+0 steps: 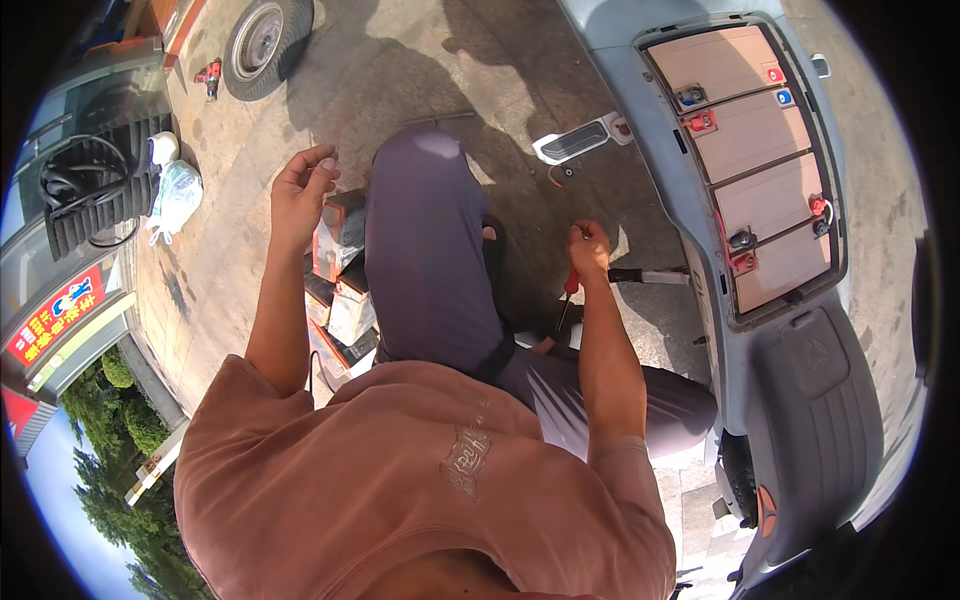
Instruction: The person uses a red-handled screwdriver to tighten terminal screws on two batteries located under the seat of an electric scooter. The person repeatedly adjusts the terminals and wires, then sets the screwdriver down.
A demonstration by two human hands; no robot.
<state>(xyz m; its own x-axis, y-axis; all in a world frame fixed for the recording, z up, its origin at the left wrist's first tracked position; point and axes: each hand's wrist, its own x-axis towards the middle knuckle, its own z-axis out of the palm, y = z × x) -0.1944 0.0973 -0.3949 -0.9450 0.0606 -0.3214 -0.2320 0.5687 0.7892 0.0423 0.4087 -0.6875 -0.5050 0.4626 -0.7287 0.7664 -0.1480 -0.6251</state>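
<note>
My right hand [590, 250] is closed around the red handle of a screwdriver [573, 280], whose shaft points back towards my lap. Raised left of my knee, my left hand [306, 187] has its fingers curled, and nothing shows between them. On the right stands a grey-blue vehicle body [675, 172] with an open battery bay. Several box-shaped batteries [757, 135] lie in it side by side, with red, black and blue terminals or covers. A red wire [722, 238] runs along the near edge of the bay. Whether the screwdriver tip touches anything is unclear.
A white-framed footrest [574, 142] juts from the vehicle. Boxed batteries [349, 300] are piled beside my left leg. Farther off are a wheel with a tyre [262, 46], a red cordless drill [212, 76] and a plastic bag [177, 196]. A dark padded seat [821, 427] borders the bay.
</note>
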